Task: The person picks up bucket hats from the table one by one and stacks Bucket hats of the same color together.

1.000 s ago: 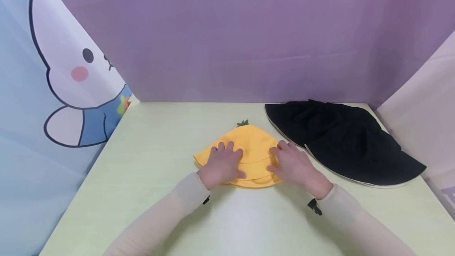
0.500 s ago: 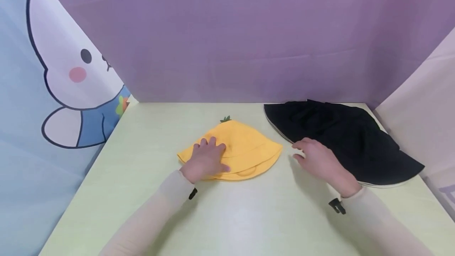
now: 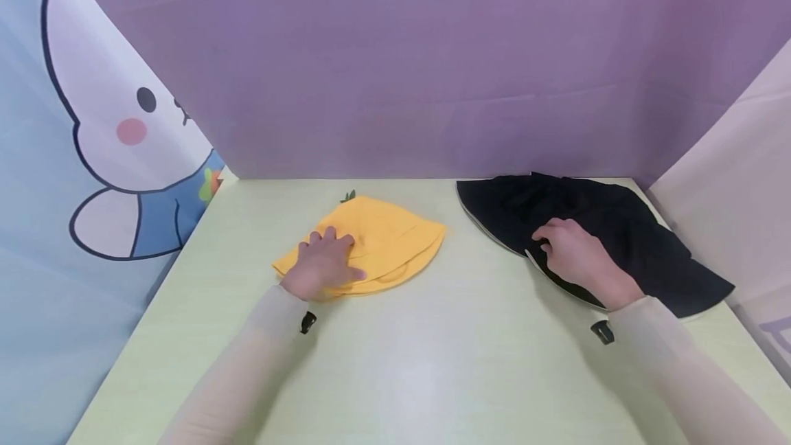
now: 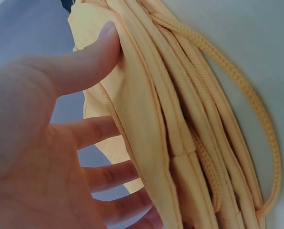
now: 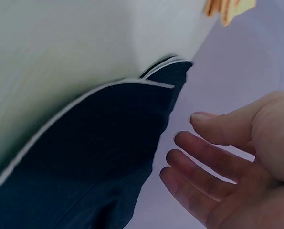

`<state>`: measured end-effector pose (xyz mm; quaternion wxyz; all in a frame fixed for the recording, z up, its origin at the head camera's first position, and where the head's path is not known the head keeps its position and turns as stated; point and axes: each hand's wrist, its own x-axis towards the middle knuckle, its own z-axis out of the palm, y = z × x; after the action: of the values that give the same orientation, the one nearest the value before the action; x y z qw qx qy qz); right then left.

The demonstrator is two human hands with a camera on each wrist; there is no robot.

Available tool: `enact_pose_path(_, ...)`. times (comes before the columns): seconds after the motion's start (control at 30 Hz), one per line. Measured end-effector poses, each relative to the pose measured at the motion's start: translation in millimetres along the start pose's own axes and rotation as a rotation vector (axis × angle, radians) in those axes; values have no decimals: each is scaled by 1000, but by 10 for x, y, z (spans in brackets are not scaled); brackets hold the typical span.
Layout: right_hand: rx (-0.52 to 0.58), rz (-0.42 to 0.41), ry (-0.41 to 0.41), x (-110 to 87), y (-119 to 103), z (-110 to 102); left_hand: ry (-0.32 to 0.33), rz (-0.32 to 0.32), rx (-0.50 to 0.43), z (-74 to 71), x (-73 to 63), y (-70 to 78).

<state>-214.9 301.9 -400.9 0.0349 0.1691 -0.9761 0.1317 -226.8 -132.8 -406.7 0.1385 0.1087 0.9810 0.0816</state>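
A folded yellow bucket hat [image 3: 389,232] with a small green leaf tip lies left of the table's middle. Spread over its left part, my left hand [image 3: 324,259] presses on the fabric. The left wrist view shows the hat's layered edges [image 4: 180,143] and a braided yellow cord [image 4: 242,81]; some fingertips are hidden behind the cloth. At the right lies a folded black hat [image 3: 643,253] with a pale-edged brim. My right hand [image 3: 581,256] hovers over its left part, fingers loosely bent, holding nothing; in the right wrist view it is apart from the black hat [image 5: 99,143].
The pale green table [image 3: 402,362] meets a purple curtain [image 3: 402,74] along its back edge. A blue cloth with a rabbit print [image 3: 111,143] hangs at the left, a pale cloth [image 3: 729,191] at the right. The black hat reaches the table's back right corner.
My left hand and the yellow hat have slid left and slightly back. The right hand has left the yellow hat and moved right, over the black hat, which has stayed in place.
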Motion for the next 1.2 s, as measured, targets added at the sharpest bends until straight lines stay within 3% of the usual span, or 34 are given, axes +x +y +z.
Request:
enact_pose_path(0.3, -54, -7, -84, 91, 94, 75, -3, -87, -27, -90, 76, -355)
enact_pose_path(0.57, -101, -72, -57, 114, 149, 145, -23, -178, -55, -170, 60, -652)
enact_pose_path(0.87, -129, -120, -65, 159, 202, 191, 13, -297, -109, -253, -43, -991)
enact_pose_path(1.2, -164, -140, -30, 178, 210, 235, 13, -343, -171, -337, -96, -1285)
